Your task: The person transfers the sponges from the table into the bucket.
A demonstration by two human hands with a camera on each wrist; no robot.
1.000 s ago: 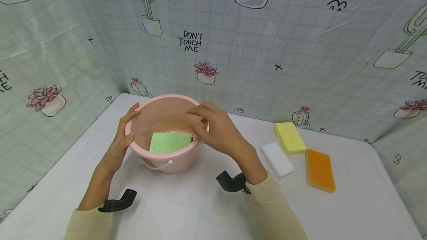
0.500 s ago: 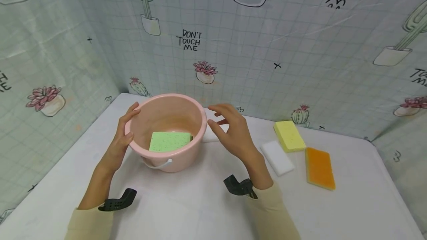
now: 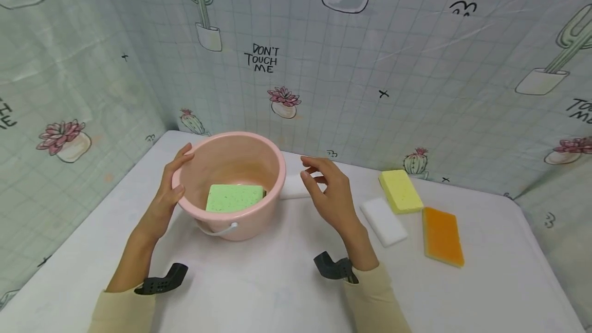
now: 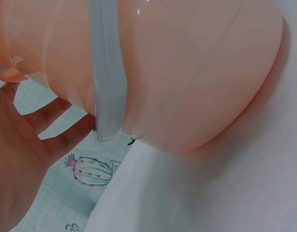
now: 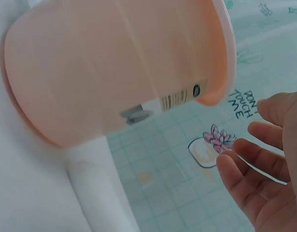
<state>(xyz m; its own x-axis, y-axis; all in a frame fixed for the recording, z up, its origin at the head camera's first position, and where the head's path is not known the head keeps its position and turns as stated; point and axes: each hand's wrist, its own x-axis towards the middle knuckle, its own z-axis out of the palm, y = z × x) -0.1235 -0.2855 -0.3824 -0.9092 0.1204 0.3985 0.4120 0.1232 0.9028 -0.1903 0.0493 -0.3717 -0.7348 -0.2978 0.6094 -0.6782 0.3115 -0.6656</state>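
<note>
"DON'T TOUCH ME" reads the lettering [image 3: 263, 58] on the curtain [image 3: 324, 66], upper left of centre, with the phrase cut off again at both side edges. The right wrist view picks up a label [image 5: 163, 103] on the bucket [image 3: 252, 224], barcode and all, its small print too fine to read.

To the hands! The left hand [image 3: 162, 204] grips the bucket's rim, left of centre, thumb and fingertips apart along it. The right hand [image 3: 334, 194] hangs near the middle, holding nothing, fingers loosely bent, a narrow gap between thumb and forefinger.

And here's the change: a second ago that right hand is at the bucket's right rim; now it's clear, off to the right, and a white block [image 3: 292, 187] shows beside the bucket. The green sponge [image 3: 233, 198] lies inside, just where it was.
</note>
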